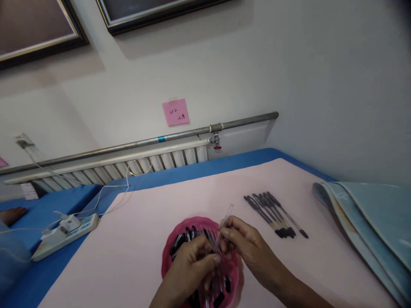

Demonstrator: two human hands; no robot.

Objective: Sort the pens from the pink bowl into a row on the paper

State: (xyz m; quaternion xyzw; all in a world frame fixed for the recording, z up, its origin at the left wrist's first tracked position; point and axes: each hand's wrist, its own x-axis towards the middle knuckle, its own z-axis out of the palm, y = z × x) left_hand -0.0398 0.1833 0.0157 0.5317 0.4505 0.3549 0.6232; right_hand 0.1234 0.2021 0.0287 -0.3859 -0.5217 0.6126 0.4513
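Soft, even light fills the scene, bright on the wall (321, 64) and the pink cloth (192, 196). Faint shadows lie under the frames (144, 19) far left. The view tilts and bends at its edges, and the top right corner darkens. The left hand (192, 265) and right hand (244, 248) look slightly blurred, and the clear tube (224, 222) is faint.

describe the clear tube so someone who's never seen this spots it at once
On the pink sheet find the pink bowl near its front edge. Above it the left hand and right hand pinch a thin tube that slants up to the right. Unlike the black pens lying in a row nearby, it is clear and held off the table.
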